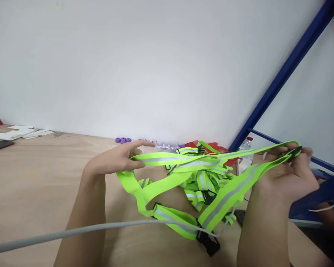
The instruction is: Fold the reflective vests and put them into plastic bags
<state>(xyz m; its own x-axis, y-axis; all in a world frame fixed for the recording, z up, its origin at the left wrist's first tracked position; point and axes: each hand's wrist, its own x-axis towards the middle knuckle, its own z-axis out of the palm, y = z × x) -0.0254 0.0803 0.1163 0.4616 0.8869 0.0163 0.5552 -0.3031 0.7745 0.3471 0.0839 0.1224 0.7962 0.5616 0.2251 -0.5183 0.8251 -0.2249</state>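
Stretched between my two hands is a neon yellow-green reflective strap harness (167,185) with grey stripes. My left hand (118,157) grips one end of it, thumb below the band and index finger stretched out above. At the right, my right hand (289,172) is raised with its fingers curled round the other end, near a small black fitting. A black buckle (208,241) hangs from the lower loop. Behind the held straps lies a heap of similar reflective straps (206,181) with black buckles, partly hidden by the held one.
A grey cable (100,225) crosses in front of my arms. Purple rings (123,140) and a red bag (192,144) lie by the wall. White sheets (22,132) and a dark phone-like slab (0,145) are at left. A blue metal frame (284,74) and capped bottle (247,143) stand right.
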